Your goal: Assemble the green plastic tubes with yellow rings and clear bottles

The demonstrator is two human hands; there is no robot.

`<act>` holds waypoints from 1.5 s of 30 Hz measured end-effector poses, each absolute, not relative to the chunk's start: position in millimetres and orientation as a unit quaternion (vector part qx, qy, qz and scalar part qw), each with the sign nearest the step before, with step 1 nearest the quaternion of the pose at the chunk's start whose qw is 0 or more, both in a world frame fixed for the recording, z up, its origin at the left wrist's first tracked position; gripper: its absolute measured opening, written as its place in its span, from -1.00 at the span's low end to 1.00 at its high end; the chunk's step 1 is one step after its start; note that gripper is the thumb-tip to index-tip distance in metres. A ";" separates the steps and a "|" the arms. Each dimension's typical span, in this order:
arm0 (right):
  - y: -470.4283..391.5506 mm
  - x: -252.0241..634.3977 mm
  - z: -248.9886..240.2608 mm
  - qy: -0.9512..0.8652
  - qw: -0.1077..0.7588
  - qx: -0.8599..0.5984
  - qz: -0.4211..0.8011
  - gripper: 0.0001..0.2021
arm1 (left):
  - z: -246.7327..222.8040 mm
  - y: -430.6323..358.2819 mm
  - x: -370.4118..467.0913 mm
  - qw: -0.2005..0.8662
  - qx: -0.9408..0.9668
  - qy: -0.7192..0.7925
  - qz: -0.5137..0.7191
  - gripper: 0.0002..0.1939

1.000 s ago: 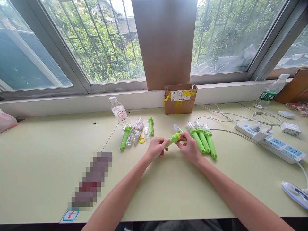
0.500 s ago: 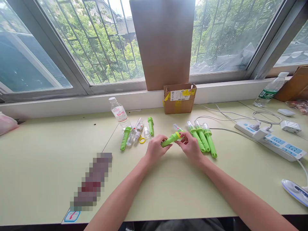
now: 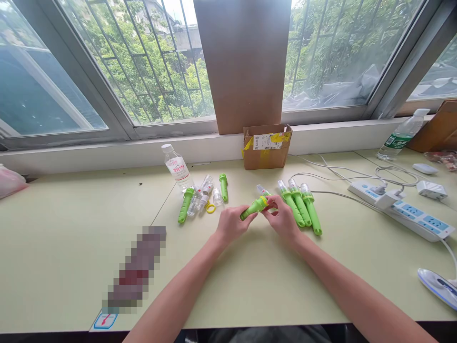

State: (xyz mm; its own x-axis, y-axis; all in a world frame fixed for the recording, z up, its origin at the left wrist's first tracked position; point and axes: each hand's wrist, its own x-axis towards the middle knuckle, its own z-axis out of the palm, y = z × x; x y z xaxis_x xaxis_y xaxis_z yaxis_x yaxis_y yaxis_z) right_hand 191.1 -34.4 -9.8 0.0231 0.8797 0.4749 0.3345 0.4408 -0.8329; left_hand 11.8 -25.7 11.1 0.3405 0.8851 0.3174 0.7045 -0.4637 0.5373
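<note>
My left hand [image 3: 232,224] is closed around the body of a green plastic tube [image 3: 253,208], held at a slant just above the table. At the tube's upper right end sits a yellow ring [image 3: 263,200], and the fingertips of my right hand [image 3: 282,220] pinch it there. Just behind lies another tube with a clear cap [image 3: 262,189], partly hidden by my right hand. To the right of that hand are several green tubes with clear caps [image 3: 311,209]. Left of my hands lie capless green tubes [image 3: 185,206], clear plastic caps [image 3: 195,202] and a loose yellow ring [image 3: 210,208].
A water bottle [image 3: 177,166] stands behind the caps, and an open cardboard box [image 3: 267,157] is by the sill. On the right are a power strip [image 3: 403,209], cables and another bottle [image 3: 403,134]. A pixelated dark object [image 3: 137,269] lies at left.
Both hands stay on the green tube and yellow ring. The tube has shifted very slightly right in my left hand's grip; the other things lie as before.
</note>
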 end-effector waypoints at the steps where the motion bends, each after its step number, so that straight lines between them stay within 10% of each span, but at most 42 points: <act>1: -34.3 191.0 -10.2 -0.652 0.544 -0.468 0.245 -0.73 | 11.3 -25.6 11.9 0.156 0.807 0.491 0.290 -0.67; 12: -35.3 190.0 -11.5 -0.647 0.546 -0.478 0.235 -0.74 | 13.8 -26.2 13.1 0.183 0.798 0.503 0.276 -0.68; 26: -32.0 191.6 -13.6 -0.658 0.527 -0.470 0.262 -0.75 | 21.0 -23.4 10.3 0.517 0.668 0.475 0.246 -0.49; 45: -32.1 193.1 -12.1 -0.651 0.540 -0.469 0.255 -0.71 | 18.5 -20.9 8.7 0.460 0.699 0.469 0.282 -0.54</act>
